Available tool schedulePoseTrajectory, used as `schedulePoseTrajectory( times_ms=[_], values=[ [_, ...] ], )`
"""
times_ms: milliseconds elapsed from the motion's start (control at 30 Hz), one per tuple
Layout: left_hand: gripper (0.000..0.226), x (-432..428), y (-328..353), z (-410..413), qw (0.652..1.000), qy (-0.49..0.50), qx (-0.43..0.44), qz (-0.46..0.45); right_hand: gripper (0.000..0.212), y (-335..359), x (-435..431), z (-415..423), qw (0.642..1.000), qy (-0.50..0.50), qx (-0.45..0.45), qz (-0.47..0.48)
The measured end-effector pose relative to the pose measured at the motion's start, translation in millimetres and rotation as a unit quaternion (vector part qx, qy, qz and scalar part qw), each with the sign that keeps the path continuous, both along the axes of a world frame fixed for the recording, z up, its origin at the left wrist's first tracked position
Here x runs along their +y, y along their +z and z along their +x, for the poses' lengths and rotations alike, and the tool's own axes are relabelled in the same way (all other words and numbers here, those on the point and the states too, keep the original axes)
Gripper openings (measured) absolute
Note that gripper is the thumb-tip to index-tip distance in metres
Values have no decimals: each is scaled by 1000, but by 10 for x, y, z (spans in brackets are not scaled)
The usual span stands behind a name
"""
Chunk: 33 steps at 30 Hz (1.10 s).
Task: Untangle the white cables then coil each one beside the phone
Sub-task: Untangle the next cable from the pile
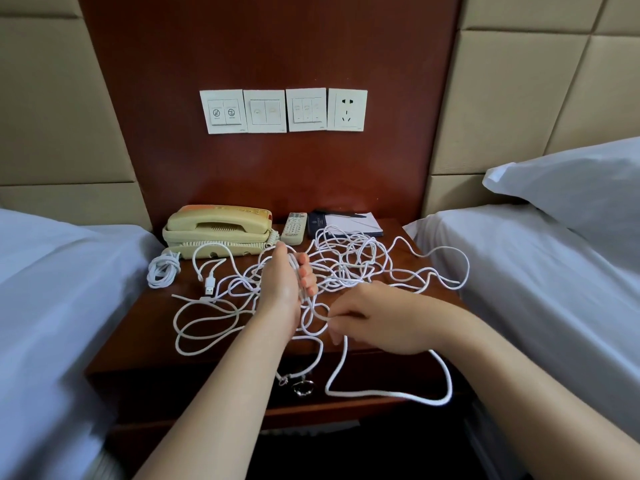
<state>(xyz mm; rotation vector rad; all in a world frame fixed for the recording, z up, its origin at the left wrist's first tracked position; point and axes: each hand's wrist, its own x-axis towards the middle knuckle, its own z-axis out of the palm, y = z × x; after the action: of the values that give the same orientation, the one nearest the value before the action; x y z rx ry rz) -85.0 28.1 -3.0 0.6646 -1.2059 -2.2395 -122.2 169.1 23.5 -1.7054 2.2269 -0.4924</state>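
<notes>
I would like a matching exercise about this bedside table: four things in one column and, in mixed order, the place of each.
Things:
1 telephone
2 remote control
3 coiled cable
4 wall socket

Places:
A on the wood panel above the table
B at the table's left edge, by the telephone's front corner
C between telephone and notepad
D back left of the table

Pairs: 1-D, 2-C, 3-B, 4-A
</notes>
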Motion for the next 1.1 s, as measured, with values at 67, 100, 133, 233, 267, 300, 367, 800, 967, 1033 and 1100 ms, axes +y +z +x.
schedulePoseTrajectory(
  times_ms=[67, 100, 133, 233, 267, 300, 367, 800, 967, 1033, 1100],
  values=[
    [55, 27, -15, -19, 999, -23, -21, -21, 26, 32, 13, -29, 999, 3, 4, -42],
    [56, 57, -15, -13, 998, -46, -36, -32, 27, 31, 12, -57, 997, 5, 12, -75],
    [57, 91, -14, -3, 995, -73, -52, -49, 29, 24, 6, -91, 994, 4, 17, -109],
    [61, 204, -43, 39, 979, -146, -74, -119, 30, -19, -11, -203, 982, -16, -6, -187],
    [61, 236, -55, 53, 972, -174, -75, -136, 28, -37, -17, -237, 979, -30, -20, -202],
    [62, 269, -62, 65, 966, -201, -75, -144, 27, -58, -20, -278, 975, -46, -39, -215],
    [63, 318, -68, 89, 958, -246, -63, -133, 25, -100, -17, -377, 964, -78, -78, -241],
    [52, 353, 9, 169, 940, -323, -26, -106, 39, -260, -28, -633, 925, -136, -223, -276],
    [51, 292, 26, 182, 944, -328, 13, -43, 57, -317, -85, -729, 934, -207, -131, -259],
    [52, 268, 18, 173, 949, -315, 24, -17, 60, -334, -127, -745, 934, -230, -137, -238],
    [51, 235, 29, 173, 952, -303, 45, 9, 62, -323, -147, -760, 934, -252, -152, -201]
  ],
)
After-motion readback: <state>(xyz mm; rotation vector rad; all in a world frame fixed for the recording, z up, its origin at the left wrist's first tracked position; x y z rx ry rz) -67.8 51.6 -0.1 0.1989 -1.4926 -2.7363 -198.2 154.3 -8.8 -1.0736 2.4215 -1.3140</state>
